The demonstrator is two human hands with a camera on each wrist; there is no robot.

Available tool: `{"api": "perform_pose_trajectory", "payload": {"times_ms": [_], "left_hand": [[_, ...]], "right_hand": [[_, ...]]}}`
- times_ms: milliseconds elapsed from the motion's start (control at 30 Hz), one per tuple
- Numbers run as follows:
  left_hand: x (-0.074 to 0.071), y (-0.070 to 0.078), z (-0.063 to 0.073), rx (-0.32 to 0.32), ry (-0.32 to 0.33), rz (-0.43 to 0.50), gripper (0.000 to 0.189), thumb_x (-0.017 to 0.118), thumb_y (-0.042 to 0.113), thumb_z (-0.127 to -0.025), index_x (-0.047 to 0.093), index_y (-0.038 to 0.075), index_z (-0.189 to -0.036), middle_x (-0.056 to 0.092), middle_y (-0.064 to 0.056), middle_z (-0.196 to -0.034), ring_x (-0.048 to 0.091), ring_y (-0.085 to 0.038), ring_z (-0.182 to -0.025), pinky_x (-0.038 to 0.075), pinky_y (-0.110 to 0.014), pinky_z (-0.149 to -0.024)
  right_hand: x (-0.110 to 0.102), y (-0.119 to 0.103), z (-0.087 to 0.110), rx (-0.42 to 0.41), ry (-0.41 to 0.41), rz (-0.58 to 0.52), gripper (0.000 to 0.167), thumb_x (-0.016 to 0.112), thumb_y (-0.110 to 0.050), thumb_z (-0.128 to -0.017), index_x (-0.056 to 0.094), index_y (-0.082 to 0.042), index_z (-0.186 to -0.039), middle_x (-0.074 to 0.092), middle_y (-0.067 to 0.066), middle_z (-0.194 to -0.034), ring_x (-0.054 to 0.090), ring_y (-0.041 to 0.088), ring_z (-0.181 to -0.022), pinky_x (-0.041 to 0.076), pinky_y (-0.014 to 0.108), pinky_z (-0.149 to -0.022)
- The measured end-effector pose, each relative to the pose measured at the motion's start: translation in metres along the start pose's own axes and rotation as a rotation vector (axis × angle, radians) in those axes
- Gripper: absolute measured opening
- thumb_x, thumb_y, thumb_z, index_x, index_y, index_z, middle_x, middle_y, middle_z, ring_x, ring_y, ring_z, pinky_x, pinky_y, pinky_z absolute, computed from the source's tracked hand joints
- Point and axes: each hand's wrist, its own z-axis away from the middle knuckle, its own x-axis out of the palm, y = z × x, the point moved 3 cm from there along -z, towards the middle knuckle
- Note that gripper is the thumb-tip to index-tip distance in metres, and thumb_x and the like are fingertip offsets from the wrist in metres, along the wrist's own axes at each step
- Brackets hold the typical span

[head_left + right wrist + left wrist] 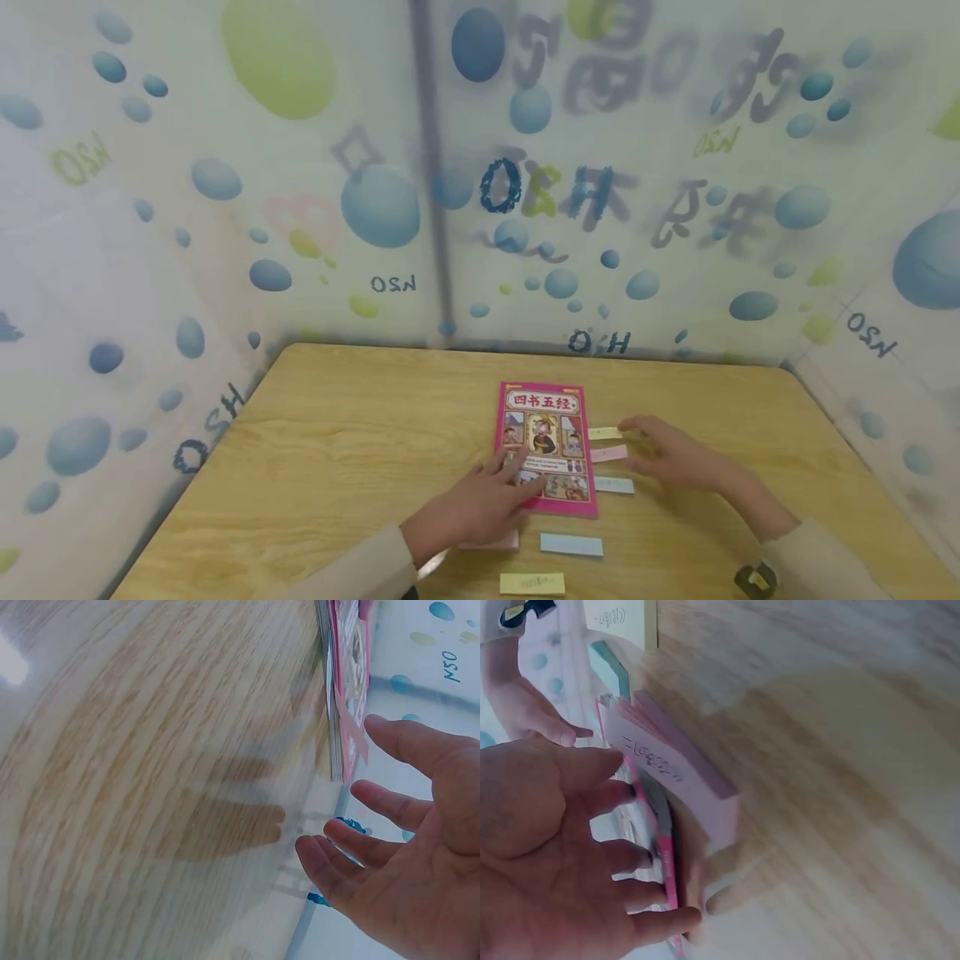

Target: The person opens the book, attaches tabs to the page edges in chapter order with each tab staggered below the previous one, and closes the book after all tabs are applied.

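Observation:
A pink-bordered book [555, 446] with cartoon pictures lies face up on the table. My left hand [480, 500] rests on its lower left part with the fingers spread. Three paper strips stick out from the book's right edge: yellow [604, 433], pink [609, 453] and light blue [615, 485]. Beside them hovers my right hand [675, 454], fingers loosely bent and holding nothing, its fingertips close to the strips' outer ends. Under my left wrist sits a pink sticky-note pad [656, 754] with handwriting, partly covered in the head view.
A blue sticky-note pad [572, 545] and a yellow one [532, 584] lie below the book, near the table's front. The wooden table [360, 425] meets white curtains [315, 275] printed with coloured dots at the back and sides. A dark device [755, 579] shows at the right cuff.

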Motion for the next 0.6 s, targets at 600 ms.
{"api": "perform_pose_trajectory", "payload": {"times_ms": [600], "left_hand": [[0.001, -0.002, -0.021, -0.075, -0.016, 0.015, 0.055, 0.051, 0.043, -0.105, 0.036, 0.035, -0.158, 0.017, -0.012, -0.167, 0.016, -0.039, -0.150, 0.030, -0.062, -0.111]], "right_hand": [[0.004, -0.016, 0.006, 0.049, -0.026, -0.091, 0.054, 0.072, -0.027, -0.097, 0.051, -0.003, -0.141, 0.047, 0.027, -0.144, 0.041, 0.051, -0.133, 0.041, 0.065, -0.102]]}}
